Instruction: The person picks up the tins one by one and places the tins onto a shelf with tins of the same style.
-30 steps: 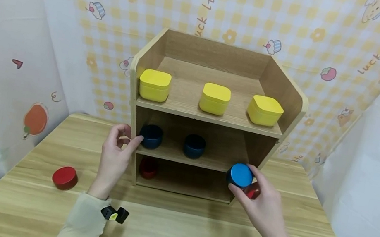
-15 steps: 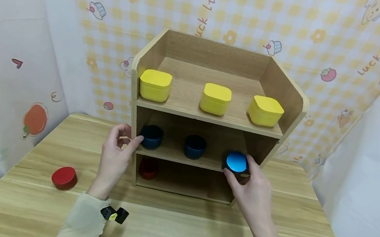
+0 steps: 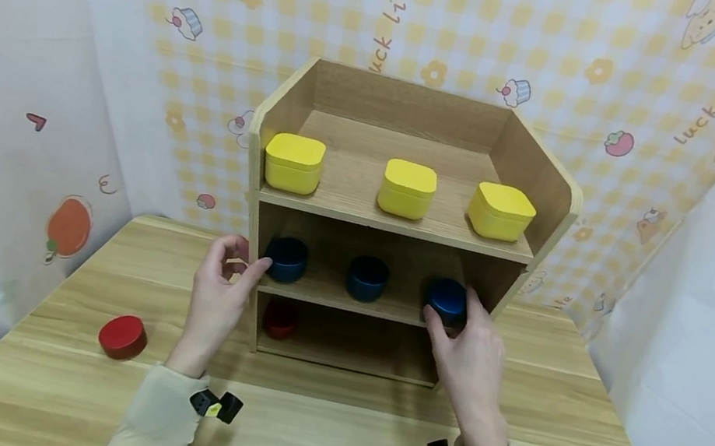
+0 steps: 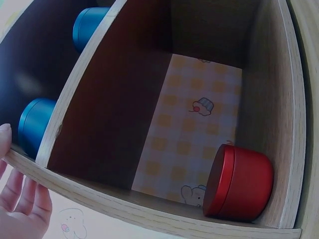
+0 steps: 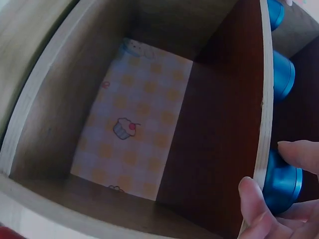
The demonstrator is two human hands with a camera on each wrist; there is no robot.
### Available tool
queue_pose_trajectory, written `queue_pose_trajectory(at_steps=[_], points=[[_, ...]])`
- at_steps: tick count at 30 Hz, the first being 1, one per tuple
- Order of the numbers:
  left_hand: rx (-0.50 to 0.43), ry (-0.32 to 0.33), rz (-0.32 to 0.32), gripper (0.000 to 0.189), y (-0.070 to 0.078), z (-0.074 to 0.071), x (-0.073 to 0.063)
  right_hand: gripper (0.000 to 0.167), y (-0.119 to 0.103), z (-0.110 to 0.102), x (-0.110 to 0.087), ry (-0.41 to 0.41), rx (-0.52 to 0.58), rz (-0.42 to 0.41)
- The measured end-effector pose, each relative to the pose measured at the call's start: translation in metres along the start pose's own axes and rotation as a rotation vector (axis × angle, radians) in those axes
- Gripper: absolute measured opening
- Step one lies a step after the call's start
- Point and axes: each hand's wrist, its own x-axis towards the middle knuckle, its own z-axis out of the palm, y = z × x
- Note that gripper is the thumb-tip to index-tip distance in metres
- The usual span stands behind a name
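Observation:
A wooden shelf unit [image 3: 331, 211] with three levels stands on the table. My left hand [image 3: 218, 302] grips its left side panel, thumb on the front edge and fingers outside. My right hand [image 3: 472, 364] holds a round blue tin [image 3: 447, 298] between thumb and fingers at the right end of the middle level. The tin's lower right side is covered by the hand. Two more blue tins, one at left [image 3: 286, 262] and one in the middle [image 3: 367, 280], share that level. On the bottom level a red tin [image 4: 241, 184] sits at the left.
Three yellow boxes, left [image 3: 293, 165], middle [image 3: 407, 190] and right [image 3: 501, 213], line the top level. Another red tin [image 3: 123, 337] lies on the table [image 3: 308, 436] left of the shelf. Something red [image 5: 9, 234] peeks in at the right wrist view's lower left corner.
My right hand has moved left and inward, bringing the blue tin from in front of the shelf onto the middle level's right end. The left hand has stayed in place.

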Motion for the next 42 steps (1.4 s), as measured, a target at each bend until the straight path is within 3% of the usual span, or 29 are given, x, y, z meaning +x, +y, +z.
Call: queue_pose_trajectory(at_steps=[7, 18, 24, 28, 34, 42], points=[[-0.004, -0.005, -0.003, 0.026, 0.000, 0.001, -0.001, 0.065, -0.004, 0.003, 0.001, 0.037, -0.009, 0.046], [-0.001, -0.006, 0.002, 0.026, -0.001, 0.001, -0.001, 0.063, -0.006, 0.009, 0.000, 0.089, -0.061, 0.030], [0.017, 0.002, -0.011, 0.026, 0.001, 0.000, -0.001, 0.076, -0.008, 0.011, -0.004, 0.085, -0.070, 0.003], [0.019, 0.001, -0.003, 0.026, 0.002, 0.000, -0.001, 0.085, -0.012, 0.010, -0.007, 0.036, -0.101, 0.013], [0.023, -0.003, 0.000, 0.025, 0.003, -0.001, -0.001, 0.086, -0.016, 0.000, -0.009, -0.085, -0.143, 0.046], [0.027, -0.003, 0.001, 0.026, 0.002, 0.000, 0.000, 0.075, -0.019, -0.037, -0.010, -0.298, -0.021, -0.037]])
